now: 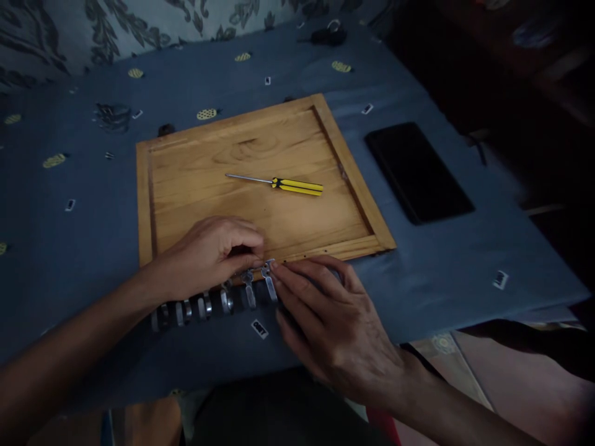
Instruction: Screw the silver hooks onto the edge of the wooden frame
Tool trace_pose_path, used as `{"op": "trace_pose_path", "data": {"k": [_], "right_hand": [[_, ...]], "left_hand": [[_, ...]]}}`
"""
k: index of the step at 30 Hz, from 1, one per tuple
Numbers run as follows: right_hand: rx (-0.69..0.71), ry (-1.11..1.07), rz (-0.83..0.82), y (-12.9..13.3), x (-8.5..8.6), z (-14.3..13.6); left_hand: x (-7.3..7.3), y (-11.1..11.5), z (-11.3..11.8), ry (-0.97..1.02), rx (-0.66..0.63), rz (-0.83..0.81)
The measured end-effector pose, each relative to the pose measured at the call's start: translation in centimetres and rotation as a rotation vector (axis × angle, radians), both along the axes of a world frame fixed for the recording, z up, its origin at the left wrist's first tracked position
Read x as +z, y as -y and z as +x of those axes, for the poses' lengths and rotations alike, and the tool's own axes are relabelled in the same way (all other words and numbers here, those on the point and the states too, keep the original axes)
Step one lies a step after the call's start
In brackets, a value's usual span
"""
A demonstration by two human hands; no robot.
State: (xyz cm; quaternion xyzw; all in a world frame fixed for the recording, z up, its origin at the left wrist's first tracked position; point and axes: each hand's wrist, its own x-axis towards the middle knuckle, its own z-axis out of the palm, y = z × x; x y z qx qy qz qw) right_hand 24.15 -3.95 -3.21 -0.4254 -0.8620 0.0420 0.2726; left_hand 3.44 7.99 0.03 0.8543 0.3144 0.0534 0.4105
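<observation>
We have both hands down at the near edge of the wooden panel (pixel 260 179), close together, fingertips meeting on a small metal bracket (pixel 269 280) that sits right at the panel's lower rail; our left hand (pixel 211 254) curls over it from above and our right hand (pixel 330 319) pinches it from the side, though we cannot tell how firmly either one grips. The risk we see is the piece slipping: it is small and smooth, the light is dim, and the soft blue cloth (pixel 69 248) beneath gives little support, so a nudge could knock it off line or scatter the row of metal brackets (pixel 199 306) lying just beside our left wrist. The bracket looks silvery, narrow and flat, its end bent against the wood. The yellow-handled screwdriver (pixel 279 183) lies apart, mid-panel, and a dark phone (pixel 418 170) rests off to the right.
</observation>
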Motion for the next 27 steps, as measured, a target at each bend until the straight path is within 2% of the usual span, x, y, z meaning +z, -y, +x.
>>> {"op": "trace_pose_path", "data": {"k": [10, 17, 23, 27], "right_hand": [[-0.034, -0.005, 0.056, -0.2, -0.4, -0.2], [-0.043, 0.017, 0.096, -0.5, -0.3, -0.2], [-0.040, 0.010, 0.101, -0.5, -0.4, -0.3], [-0.043, 0.011, 0.098, -0.5, -0.3, -0.4]], "left_hand": [[0.4, 0.1, 0.1, 0.002, -0.005, 0.006], [0.9, 0.5, -0.5, 0.022, 0.016, 0.093], [1.5, 3.2, -2.3, 0.006, 0.178, 0.289], [1.6, 5.2, -2.7, -0.020, 0.159, 0.323]]}}
